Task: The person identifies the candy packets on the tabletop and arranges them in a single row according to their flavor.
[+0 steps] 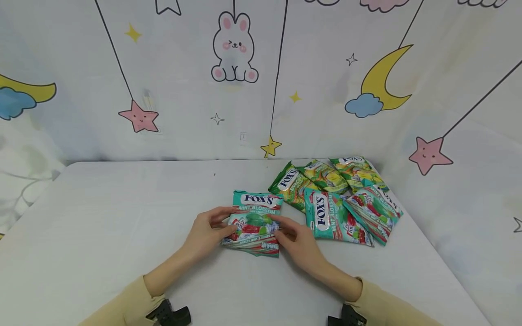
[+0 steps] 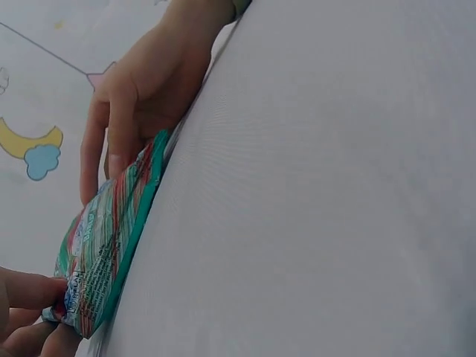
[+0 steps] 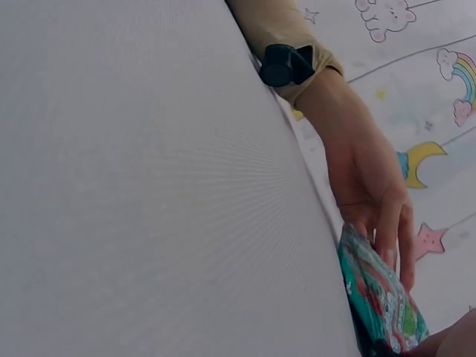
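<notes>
A teal Fox's Mint Blossom candy bag (image 1: 256,222) lies upright-facing near the middle of the white table, its printed front up. My left hand (image 1: 207,232) holds the bag's left edge, thumb low and fingers higher up. At the opposite edge, my right hand (image 1: 301,243) grips with fingertips on the front and thumb at the side. The left wrist view shows the bag's lower side (image 2: 104,253) between both hands. Seen from the right wrist, the left hand (image 3: 372,178) reaches over the far end of the bag (image 3: 379,297).
Right of the hands lie two more teal Mint Blossom bags (image 1: 338,219), overlapping. Behind them are several green-yellow Fox's bags (image 1: 291,185) near the table's back right corner. A wall cloth (image 1: 183,81) with cartoon prints hangs behind the white table (image 1: 122,217).
</notes>
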A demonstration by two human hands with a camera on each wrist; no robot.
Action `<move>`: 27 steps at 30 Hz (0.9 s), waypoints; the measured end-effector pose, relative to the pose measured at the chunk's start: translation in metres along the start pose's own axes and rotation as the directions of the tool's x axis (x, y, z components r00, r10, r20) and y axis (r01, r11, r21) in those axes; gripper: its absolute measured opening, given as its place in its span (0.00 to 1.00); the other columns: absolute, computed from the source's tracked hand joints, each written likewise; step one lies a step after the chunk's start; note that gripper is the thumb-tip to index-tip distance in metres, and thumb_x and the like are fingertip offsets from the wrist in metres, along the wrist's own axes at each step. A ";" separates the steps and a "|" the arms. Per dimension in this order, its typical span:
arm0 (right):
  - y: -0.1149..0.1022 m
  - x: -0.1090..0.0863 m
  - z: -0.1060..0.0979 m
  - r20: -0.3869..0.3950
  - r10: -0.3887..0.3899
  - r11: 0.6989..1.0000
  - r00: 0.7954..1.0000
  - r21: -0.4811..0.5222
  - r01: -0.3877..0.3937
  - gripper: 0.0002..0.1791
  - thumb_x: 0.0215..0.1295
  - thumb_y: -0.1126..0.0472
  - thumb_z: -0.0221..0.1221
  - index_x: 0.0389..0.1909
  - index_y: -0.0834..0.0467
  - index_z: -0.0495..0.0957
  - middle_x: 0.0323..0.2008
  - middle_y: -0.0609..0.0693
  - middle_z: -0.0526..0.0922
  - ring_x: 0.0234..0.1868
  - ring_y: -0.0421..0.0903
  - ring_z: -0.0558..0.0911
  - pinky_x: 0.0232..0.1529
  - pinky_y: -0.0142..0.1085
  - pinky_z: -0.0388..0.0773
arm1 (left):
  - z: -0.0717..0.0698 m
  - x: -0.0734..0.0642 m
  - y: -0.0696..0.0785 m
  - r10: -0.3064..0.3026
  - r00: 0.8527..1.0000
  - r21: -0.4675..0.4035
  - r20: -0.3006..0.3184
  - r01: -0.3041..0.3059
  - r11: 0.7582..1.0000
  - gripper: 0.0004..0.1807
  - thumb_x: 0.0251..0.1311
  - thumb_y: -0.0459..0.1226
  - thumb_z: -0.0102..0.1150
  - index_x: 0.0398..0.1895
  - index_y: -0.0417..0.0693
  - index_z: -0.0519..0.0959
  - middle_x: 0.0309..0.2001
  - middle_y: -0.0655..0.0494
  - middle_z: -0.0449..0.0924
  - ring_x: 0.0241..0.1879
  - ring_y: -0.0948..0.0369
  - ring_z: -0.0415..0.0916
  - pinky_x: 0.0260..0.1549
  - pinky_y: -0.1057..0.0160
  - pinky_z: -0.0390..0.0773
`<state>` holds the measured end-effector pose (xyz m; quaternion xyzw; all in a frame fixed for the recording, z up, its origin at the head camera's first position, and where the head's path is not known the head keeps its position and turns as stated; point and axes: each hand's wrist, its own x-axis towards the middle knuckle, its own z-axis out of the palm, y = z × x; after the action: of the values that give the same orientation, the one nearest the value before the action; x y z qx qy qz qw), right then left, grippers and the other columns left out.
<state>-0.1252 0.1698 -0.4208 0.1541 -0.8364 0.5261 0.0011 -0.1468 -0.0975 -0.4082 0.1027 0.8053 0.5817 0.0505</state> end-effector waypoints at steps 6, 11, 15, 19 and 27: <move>-0.003 0.009 0.007 0.057 -0.017 1.000 0.998 -0.024 0.018 0.22 0.72 0.61 0.58 0.65 0.47 0.76 0.52 0.50 0.84 0.47 0.44 0.83 0.48 0.30 0.80 | -0.011 -0.007 -0.003 -0.019 0.999 0.042 -0.026 0.020 0.999 0.23 0.61 0.36 0.67 0.60 0.57 0.80 0.58 0.52 0.82 0.48 0.57 0.82 0.48 0.64 0.78; -0.007 0.016 0.015 0.068 -0.036 0.997 0.997 -0.063 0.041 0.22 0.71 0.61 0.59 0.65 0.46 0.76 0.46 0.48 0.85 0.40 0.42 0.81 0.42 0.30 0.79 | -0.020 -0.012 -0.006 -0.040 0.998 0.069 -0.053 0.044 0.997 0.23 0.61 0.37 0.67 0.61 0.56 0.80 0.59 0.51 0.82 0.49 0.56 0.82 0.47 0.65 0.78; -0.011 0.020 0.022 0.075 -0.029 0.998 0.997 -0.061 0.034 0.22 0.71 0.62 0.59 0.65 0.46 0.76 0.46 0.48 0.84 0.39 0.41 0.81 0.42 0.30 0.78 | -0.026 -0.015 -0.007 -0.042 0.997 0.076 -0.068 0.047 0.996 0.23 0.62 0.38 0.67 0.61 0.55 0.79 0.60 0.49 0.81 0.49 0.56 0.82 0.45 0.67 0.78; -0.014 0.025 0.027 0.074 -0.038 0.997 0.996 -0.064 0.043 0.23 0.70 0.63 0.59 0.64 0.46 0.77 0.48 0.47 0.83 0.41 0.41 0.81 0.43 0.31 0.79 | -0.031 -0.017 -0.008 -0.043 0.996 0.082 -0.075 0.049 0.995 0.24 0.62 0.38 0.67 0.62 0.53 0.79 0.60 0.47 0.80 0.48 0.57 0.82 0.43 0.69 0.78; -0.015 0.036 0.039 0.060 -0.047 0.998 0.997 -0.045 0.050 0.21 0.68 0.65 0.60 0.61 0.50 0.80 0.47 0.49 0.77 0.40 0.41 0.80 0.42 0.29 0.79 | -0.042 -0.021 -0.010 -0.043 0.995 0.091 -0.090 0.051 0.995 0.24 0.62 0.37 0.66 0.63 0.50 0.78 0.60 0.45 0.80 0.47 0.57 0.83 0.41 0.71 0.77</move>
<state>-0.1492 0.1205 -0.4191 0.1898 -0.8439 0.5017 -0.0073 -0.1359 -0.1443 -0.4054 0.0602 0.8352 0.5461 0.0239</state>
